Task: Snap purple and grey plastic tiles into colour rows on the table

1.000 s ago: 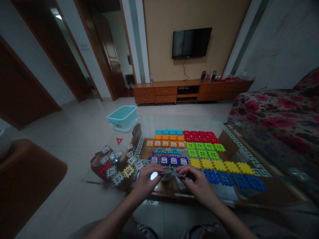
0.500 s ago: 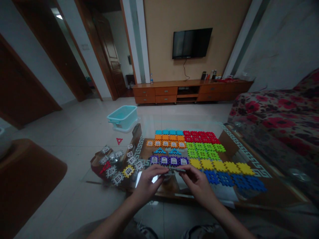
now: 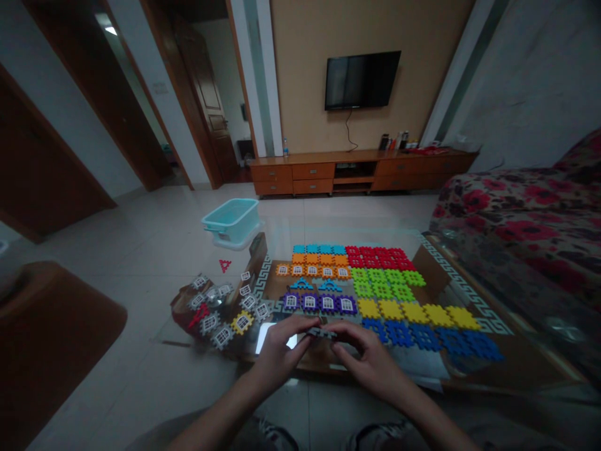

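Observation:
Both hands meet above the near edge of the glass table. My left hand (image 3: 282,344) pinches the left end of a grey interlocking building tile (image 3: 323,333), seen nearly edge-on. On the other end, the fingers of my right hand (image 3: 364,354) are closed. Whether it is one tile or two pressed together, I cannot tell. Just beyond the hands lies a row of purple window tiles (image 3: 309,302). Blue tiles (image 3: 425,337) and yellow tiles (image 3: 413,312) are in rows to the right. Loose grey window tiles (image 3: 210,323) are scattered at the left, around a yellow window tile (image 3: 242,322).
Orange (image 3: 313,258), red (image 3: 375,257), green (image 3: 380,290) and light blue tiles (image 3: 319,249) lie farther back on the glass table (image 3: 539,351). A turquoise tub (image 3: 232,222) stands beyond its far left corner. A flowered sofa (image 3: 516,219) is at the right.
My hands have come closer together. Grey pieces that were held slightly apart, one in each hand, now meet between the fingers. The tiles on the table have not moved.

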{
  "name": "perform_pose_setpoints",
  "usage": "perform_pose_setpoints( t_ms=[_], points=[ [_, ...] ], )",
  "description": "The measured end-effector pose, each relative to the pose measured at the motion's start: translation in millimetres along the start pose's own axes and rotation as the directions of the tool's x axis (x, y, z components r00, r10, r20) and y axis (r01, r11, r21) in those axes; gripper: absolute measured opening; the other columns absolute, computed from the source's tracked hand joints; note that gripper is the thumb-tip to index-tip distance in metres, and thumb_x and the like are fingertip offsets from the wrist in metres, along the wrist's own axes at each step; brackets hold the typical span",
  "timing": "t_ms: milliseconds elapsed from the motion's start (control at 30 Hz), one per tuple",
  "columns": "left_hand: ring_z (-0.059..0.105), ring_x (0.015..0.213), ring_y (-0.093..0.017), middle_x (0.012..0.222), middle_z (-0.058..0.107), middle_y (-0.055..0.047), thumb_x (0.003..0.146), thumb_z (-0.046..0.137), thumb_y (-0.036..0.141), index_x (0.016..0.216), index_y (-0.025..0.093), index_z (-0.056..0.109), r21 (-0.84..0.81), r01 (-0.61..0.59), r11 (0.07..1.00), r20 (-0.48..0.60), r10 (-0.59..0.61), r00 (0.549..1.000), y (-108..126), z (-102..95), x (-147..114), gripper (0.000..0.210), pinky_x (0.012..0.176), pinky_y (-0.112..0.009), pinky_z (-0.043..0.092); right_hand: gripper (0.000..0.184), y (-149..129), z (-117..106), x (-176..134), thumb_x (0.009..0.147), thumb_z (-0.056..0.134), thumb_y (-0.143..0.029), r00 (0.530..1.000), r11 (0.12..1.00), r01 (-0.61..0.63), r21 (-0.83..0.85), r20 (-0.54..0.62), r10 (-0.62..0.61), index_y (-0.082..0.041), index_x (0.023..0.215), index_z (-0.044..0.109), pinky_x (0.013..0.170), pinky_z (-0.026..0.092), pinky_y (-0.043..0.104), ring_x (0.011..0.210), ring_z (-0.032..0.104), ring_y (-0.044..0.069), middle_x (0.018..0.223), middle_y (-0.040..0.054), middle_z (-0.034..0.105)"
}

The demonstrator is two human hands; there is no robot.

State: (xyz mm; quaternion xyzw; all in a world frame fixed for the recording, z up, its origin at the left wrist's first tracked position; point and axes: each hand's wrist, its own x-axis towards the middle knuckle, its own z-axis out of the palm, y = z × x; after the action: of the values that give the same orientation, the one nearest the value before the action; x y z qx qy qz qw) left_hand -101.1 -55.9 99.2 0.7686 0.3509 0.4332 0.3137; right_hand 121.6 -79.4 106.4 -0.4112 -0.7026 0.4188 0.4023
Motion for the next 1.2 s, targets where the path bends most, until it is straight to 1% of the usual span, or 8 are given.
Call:
perform_pose_setpoints(
  t_ms=[167,367,500,633,767,900,1033,1200],
  points=[
    [0.069,0.094,-0.020,0.102,0.075,-0.005,0.088,0.067,0.016,0.109,0.024,0.073,0.001,0.031,1.000,0.024,-0.031,0.999,2.9,-0.6,-0.5,0.023,0.087,-0.033,0.054,0.016,-3.4,-0.6,2.7,0.092,0.063,-0.024,0.998,0.997,0.057,-0.047,-0.031,-0.059,-0.025,0.105,0.071,0.097,0.051,0.040,0.107,0.064,0.024,0.110,0.0069,0.070],
    [0.068,0.090,-0.021,0.098,0.074,-0.007,0.086,0.071,0.024,0.104,0.022,0.073,-0.129,0.164,0.978,0.079,-0.154,0.985,1.5,4.4,-2.7,0.018,0.083,-0.032,0.053,0.016,1.8,-1.4,3.7,0.094,0.061,-0.028,0.997,0.997,0.036,-0.065,-0.065,-0.040,-0.025,0.106,0.071,0.080,0.054,0.035,0.094,0.066,0.022,0.103,0.0068,0.069],
    [0.069,0.091,-0.022,0.100,0.073,-0.010,0.079,0.079,0.032,0.102,0.017,0.071,-0.412,0.355,0.839,0.159,-0.318,0.935,2.5,7.9,-2.2,0.029,0.084,-0.033,0.054,0.025,3.3,0.1,2.3,0.091,0.064,-0.029,0.996,0.998,-0.048,-0.037,-0.083,0.045,-0.026,0.116,0.068,0.082,0.055,0.036,0.092,0.066,0.021,0.109,0.0057,0.070],
    [0.069,0.084,-0.019,0.094,0.072,-0.006,0.073,0.084,0.037,0.094,0.016,0.068,-0.530,0.466,0.709,0.206,-0.425,0.882,6.1,8.3,0.1,0.034,0.079,-0.031,0.054,0.034,3.0,1.2,1.6,0.091,0.064,-0.030,0.989,0.995,-0.097,-0.017,-0.110,0.094,-0.026,0.125,0.063,0.081,0.057,0.036,0.092,0.067,0.021,0.113,0.0064,0.070],
    [0.065,0.075,-0.016,0.082,0.069,-0.003,0.075,0.082,0.041,0.090,0.016,0.067,-0.522,0.487,0.701,0.193,-0.458,0.867,2.5,10.4,1.7,0.033,0.072,-0.028,0.052,0.037,2.3,1.0,-0.7,0.092,0.060,-0.027,0.987,0.980,0.050,-0.193,-0.137,-0.078,-0.027,0.129,0.060,0.092,0.056,0.039,0.112,0.063,0.025,0.125,0.0094,0.064],
    [0.063,0.072,-0.015,0.080,0.068,-0.003,0.077,0.081,0.043,0.090,0.015,0.067,-0.502,0.479,0.720,0.171,-0.461,0.871,-6.4,14.2,1.3,0.033,0.071,-0.028,0.051,0.053,3.3,1.0,-4.4,0.085,0.069,-0.023,0.973,0.906,0.185,-0.380,-0.061,-0.224,-0.029,0.136,0.056,0.105,0.049,0.046,0.125,0.055,0.028,0.132,0.0109,0.057],
    [0.062,0.071,-0.014,0.079,0.067,-0.002,0.075,0.083,0.042,0.093,0.016,0.068,-0.534,0.504,0.679,0.204,-0.475,0.856,-8.4,15.8,-0.1,0.035,0.071,-0.027,0.050,0.064,6.6,1.7,-6.6,0.080,0.072,-0.018,0.970,0.860,0.205,-0.468,-0.023,-0.244,-0.028,0.140,0.052,0.100,0.052,0.047,0.122,0.055,0.030,0.132,0.0122,0.057],
    [0.064,0.078,-0.013,0.089,0.069,-0.004,0.078,0.081,0.041,0.098,0.017,0.071,-0.638,0.558,0.530,0.330,-0.467,0.820,0.4,11.9,-0.3,0.033,0.077,-0.026,0.049,0.059,7.6,0.7,-5.9,0.082,0.069,-0.016,0.966,0.860,0.203,-0.467,-0.048,-0.254,-0.027,0.138,0.054,0.099,0.052,0.047,0.119,0.057,0.029,0.128,0.0120,0.060]
  ],
)
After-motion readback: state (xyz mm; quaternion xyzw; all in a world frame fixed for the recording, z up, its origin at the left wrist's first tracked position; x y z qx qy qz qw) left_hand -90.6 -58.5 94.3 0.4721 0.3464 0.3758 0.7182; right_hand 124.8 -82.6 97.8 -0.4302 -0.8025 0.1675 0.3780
